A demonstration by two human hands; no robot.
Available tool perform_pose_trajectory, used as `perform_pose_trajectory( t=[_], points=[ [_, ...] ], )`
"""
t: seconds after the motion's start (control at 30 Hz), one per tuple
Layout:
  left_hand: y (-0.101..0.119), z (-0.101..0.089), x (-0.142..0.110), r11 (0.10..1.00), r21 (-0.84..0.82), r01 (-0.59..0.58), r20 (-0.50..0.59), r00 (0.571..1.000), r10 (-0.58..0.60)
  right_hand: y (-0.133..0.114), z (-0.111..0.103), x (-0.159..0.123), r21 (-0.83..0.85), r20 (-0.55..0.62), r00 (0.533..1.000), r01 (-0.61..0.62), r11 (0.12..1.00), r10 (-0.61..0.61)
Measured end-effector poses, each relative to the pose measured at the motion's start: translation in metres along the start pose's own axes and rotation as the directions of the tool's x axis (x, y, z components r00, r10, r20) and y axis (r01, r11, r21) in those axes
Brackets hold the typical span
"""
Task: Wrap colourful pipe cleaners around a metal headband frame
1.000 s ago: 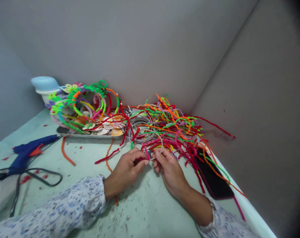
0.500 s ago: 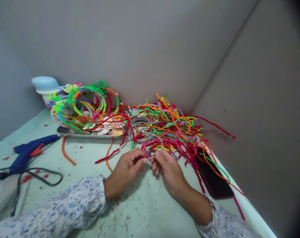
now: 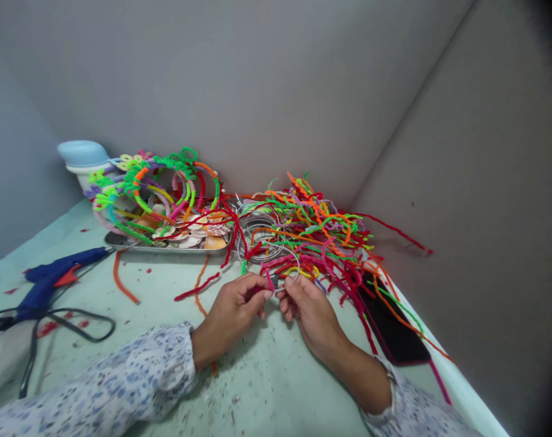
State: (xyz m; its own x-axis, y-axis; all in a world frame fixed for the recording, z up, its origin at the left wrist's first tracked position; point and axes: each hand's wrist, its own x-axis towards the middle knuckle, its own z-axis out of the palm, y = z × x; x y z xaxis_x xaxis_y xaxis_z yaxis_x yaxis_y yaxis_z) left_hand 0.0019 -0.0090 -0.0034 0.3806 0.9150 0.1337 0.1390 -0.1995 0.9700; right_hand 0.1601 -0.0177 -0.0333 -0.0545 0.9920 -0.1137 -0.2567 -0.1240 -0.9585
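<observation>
In the middle of the head view, my left hand (image 3: pixel 240 306) is closed in a pinch on a pink pipe cleaner (image 3: pixel 269 279), which stands up from between thumb and fingers. Close beside it, my right hand (image 3: pixel 310 306) pinches a thin pale wire ring (image 3: pixel 299 260) that curves up above both hands. The ring's lower part runs between the two sets of fingertips. Whether the pipe cleaner is wound around the wire is too small to tell. Just behind the fingertips lie red and yellow pipe cleaners and a dark object I cannot make out.
Behind my hands are a coil of wire (image 3: pixel 257 238) and a heap of colourful pipe cleaners (image 3: pixel 321 212). A metal tray (image 3: pixel 166 249) holds shells and decorated hoops (image 3: pixel 143 182). A blue glue gun (image 3: pixel 52 276) with its cord lies left, a black phone (image 3: pixel 396 325) right. A blue-lidded container (image 3: pixel 83 155) stands behind.
</observation>
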Motion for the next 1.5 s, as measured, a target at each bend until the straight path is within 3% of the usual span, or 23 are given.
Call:
perform_pose_trajectory(
  t=[0.23, 0.5, 1.07, 1.5],
  points=[
    [0.0002, -0.0018, 0.0015, 0.999, 0.046, -0.006, -0.007, 1.0, 0.006, -0.0002, 0.0007, -0.0002, 0.017, -0.015, 1.0, -0.003, 1.0, 0.003],
    [0.0035, 0.0026, 0.0016, 0.998, -0.044, 0.054, -0.04, 0.998, -0.056, -0.0009, 0.0008, 0.0, 0.034, -0.02, 1.0, -0.019, 0.999, 0.02],
    [-0.0021, -0.001, -0.0007, 1.0, 0.021, -0.017, -0.034, 0.999, 0.018, -0.0007, 0.0008, -0.0004, 0.039, -0.014, 1.0, -0.017, 0.999, 0.017],
    [-0.0003, 0.0001, -0.0017, 1.0, -0.018, -0.025, -0.068, 0.997, 0.023, -0.0061, 0.0011, -0.0021, 0.216, 0.001, 0.999, -0.032, 0.976, 0.033]
  ],
)
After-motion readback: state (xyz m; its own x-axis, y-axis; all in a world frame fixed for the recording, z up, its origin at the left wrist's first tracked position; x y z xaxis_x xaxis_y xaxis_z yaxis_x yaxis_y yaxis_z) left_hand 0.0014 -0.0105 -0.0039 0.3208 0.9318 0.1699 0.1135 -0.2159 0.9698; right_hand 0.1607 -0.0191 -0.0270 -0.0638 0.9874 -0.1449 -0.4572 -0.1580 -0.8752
